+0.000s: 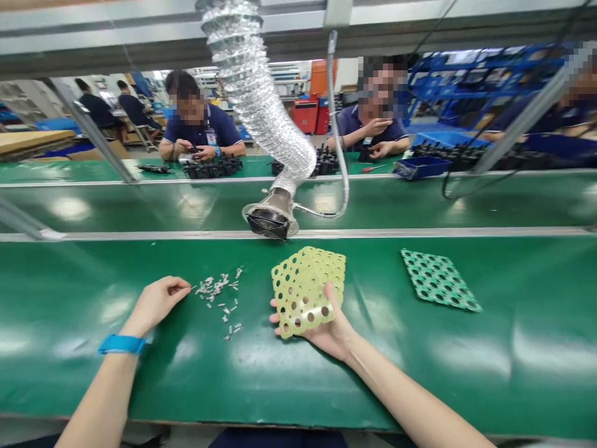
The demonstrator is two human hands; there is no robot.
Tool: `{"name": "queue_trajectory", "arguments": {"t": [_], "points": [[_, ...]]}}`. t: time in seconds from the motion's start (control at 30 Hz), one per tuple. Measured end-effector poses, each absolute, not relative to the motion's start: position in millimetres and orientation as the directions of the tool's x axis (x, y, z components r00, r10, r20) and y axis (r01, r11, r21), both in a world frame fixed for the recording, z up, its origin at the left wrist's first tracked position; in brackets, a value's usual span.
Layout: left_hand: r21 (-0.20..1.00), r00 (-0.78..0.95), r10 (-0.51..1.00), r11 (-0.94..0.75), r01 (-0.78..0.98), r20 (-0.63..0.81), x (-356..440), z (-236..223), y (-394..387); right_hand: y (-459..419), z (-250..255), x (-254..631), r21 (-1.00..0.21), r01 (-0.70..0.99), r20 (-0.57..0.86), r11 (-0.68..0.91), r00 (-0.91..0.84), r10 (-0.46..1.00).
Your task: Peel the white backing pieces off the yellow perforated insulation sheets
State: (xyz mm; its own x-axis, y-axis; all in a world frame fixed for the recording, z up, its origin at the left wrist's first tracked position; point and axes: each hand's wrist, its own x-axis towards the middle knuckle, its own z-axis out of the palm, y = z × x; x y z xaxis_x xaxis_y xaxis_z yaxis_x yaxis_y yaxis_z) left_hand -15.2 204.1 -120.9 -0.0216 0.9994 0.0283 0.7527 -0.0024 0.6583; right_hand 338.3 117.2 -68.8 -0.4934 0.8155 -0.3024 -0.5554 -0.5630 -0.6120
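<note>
My right hand (333, 336) holds yellow-green perforated boards (310, 289), at least two overlapping and fanned apart. Its thumb lies on their face and its fingers show past their left edge. Over to the left, my left hand (161, 302) has thumb and forefinger pinched together, with a tiny pale piece just showing at the tips. Right beside those fingertips lies a loose scatter of small grey-white pieces (217, 287) on the green tabletop (373, 386). A blue band circles my left wrist.
A green board with rows of holes (441, 279) lies at the right. Above the table's far edge hangs a silver duct with a fan-like hood (270, 214). Across the bench, people handle black parts (212, 167); a blue bin (422, 167) stands near them.
</note>
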Motion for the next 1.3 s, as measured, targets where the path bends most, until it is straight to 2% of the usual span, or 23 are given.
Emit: {"name": "queue_trajectory", "arguments": {"t": [0.33,0.53,0.6,0.77,0.83,1.07,1.3], "points": [[0.474,0.157,0.967,-0.044,0.879,-0.203,-5,-98,211,124,-73,343,-0.551,-0.618,-0.272,-0.561,-0.502,0.821],[0.333,0.136,0.963,-0.053,0.942,-0.233,6,-89,213,127,-78,344,-0.538,-0.627,-0.269,-0.563,-0.505,0.82],[0.341,0.141,0.972,-0.069,0.937,-0.189,14,-87,219,128,-78,344,-0.542,-0.626,-0.268,-0.561,-0.504,0.821],[0.434,0.166,0.986,-0.159,0.887,0.022,39,-75,238,129,-75,345,-0.543,-0.644,-0.279,-0.539,-0.468,0.839],[0.457,0.145,0.988,-0.152,0.876,0.052,43,-71,245,128,-73,346,-0.545,-0.656,-0.29,-0.521,-0.436,0.852],[0.35,0.076,0.994,-0.045,0.936,-0.076,13,-90,241,125,-65,344,-0.54,-0.658,-0.325,-0.525,-0.412,0.851],[0.372,0.059,0.995,-0.026,0.928,-0.078,7,-114,226,123,-66,338,-0.549,-0.635,-0.331,-0.544,-0.433,0.838]]}}
